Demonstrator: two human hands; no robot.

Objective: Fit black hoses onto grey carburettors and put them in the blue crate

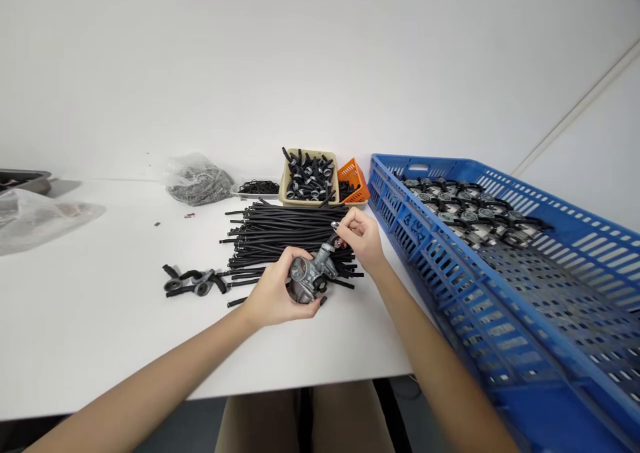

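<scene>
1. The carburetor (309, 276) sits in your left hand (273, 290), over the near ends of a pile of black rubber tubes (285, 236). Its grey metal body faces you, with its narrow neck angled up and right.
2. Your left fingers (280, 270) wrap around the carburetor's body and are clamped on it.
3. Your right hand (363, 236) is at the top of the carburetor's neck, with its fingers (347, 218) drawn together. Whether they pinch a small part there is too small to tell.
4. Behind the tube pile stands a beige basket (309, 200) of black hose pieces with metal rings, touching an orange basket (355, 180) on its right.
5. To your right, a blue plastic crate (425, 168) rests on the white worktop (100, 333), with rows of carburetors (465, 213) with black hoses at its far end.
6. Left of your left hand lie a few hose-and-ring pieces (195, 281). Farther back are a clear bag of grey parts (197, 181) and a tray of thin black rings (257, 187).
</scene>
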